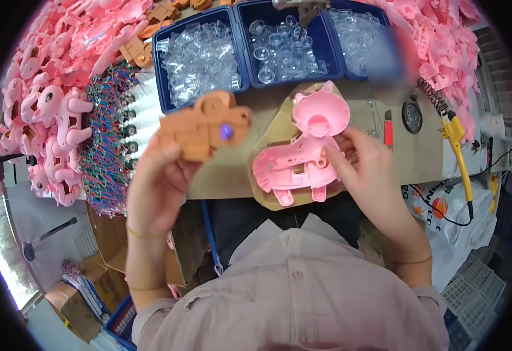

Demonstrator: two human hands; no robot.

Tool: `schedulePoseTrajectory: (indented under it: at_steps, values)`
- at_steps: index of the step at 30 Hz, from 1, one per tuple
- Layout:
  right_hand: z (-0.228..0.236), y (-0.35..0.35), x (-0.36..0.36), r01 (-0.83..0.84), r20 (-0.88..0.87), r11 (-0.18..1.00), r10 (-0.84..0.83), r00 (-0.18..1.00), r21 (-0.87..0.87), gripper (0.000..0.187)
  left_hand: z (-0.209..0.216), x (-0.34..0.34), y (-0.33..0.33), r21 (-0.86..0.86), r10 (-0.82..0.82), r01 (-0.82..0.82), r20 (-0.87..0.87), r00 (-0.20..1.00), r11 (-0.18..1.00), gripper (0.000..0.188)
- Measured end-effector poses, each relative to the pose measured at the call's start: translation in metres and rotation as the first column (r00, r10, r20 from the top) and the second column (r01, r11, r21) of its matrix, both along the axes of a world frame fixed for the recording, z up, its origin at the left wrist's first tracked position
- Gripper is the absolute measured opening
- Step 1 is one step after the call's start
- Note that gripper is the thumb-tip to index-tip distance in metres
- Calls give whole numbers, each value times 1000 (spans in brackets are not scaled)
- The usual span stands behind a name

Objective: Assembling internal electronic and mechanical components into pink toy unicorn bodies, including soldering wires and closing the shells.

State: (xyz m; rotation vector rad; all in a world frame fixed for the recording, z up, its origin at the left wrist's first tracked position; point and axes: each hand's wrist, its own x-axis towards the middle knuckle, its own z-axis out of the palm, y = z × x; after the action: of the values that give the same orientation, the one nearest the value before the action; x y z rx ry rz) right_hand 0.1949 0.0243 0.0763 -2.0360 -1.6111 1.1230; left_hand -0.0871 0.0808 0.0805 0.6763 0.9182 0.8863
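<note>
My left hand (163,181) grips an orange-brown plastic mechanism housing (200,133) with a purple knob on its face, raised above the left of the bench and slightly blurred. In front of me lies a hollow pink toy animal half-shell (300,165), inside up, with a round head part and two short legs. It rests on a yellowish shaped holder (266,140). My right hand (368,169) closes on the shell's right edge, just below the head, thumb on the inside; some of its fingers are hidden behind the shell.
Three blue bins with clear plastic pieces, one bin here (244,47), line the back. Pink parts (45,105) heap left, beside bundled wires (111,134); more pink parts (449,52) lie right. A yellow soldering iron (456,140) stands by a coil, near a red-handled tool (388,131).
</note>
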Motion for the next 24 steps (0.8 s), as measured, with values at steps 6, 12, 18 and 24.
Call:
schedulePoseTrajectory:
  at_steps: [6, 12, 18, 24]
  values:
    - [-34, -21, -3, -545, 485, 740, 336, 807, 394, 72, -27, 18, -37, -127, -44, 48, 31, 999, 991, 52]
    - [-17, -9, 2, -659, 421, 659, 514, 747, 364, 61, -31, 30, -24, -87, -249, 239, -126, 960, 967, 44]
    - [-5, 14, 7, -502, 123, 504, 609, 783, 702, 22, -9, 44, 6, -112, -553, 543, -108, 826, 832, 39]
    - [-3, 18, 15, -545, 235, 378, 618, 750, 748, 24, -8, 55, 17, -73, -664, 660, -130, 737, 747, 40]
